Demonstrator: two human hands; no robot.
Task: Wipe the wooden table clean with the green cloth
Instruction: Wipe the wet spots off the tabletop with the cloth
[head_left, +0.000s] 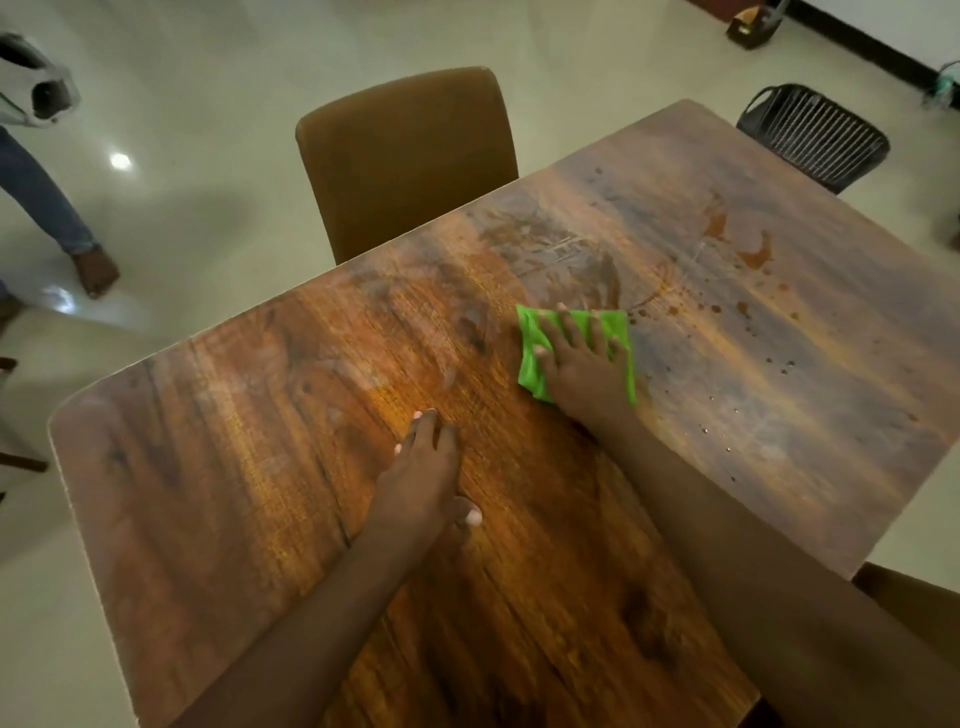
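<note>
Pressing flat-fingered on the cloth without clenching it, the right hand risked smearing the spill beyond its fingertips, left hand lying open

Both forearms bare, no sleeves; left hand with pale fingernails.

One wooden surface, one green cloth, two hands: left hand, right hand. One brown chair, one black slatted chair, one bystander's leg.
</note>
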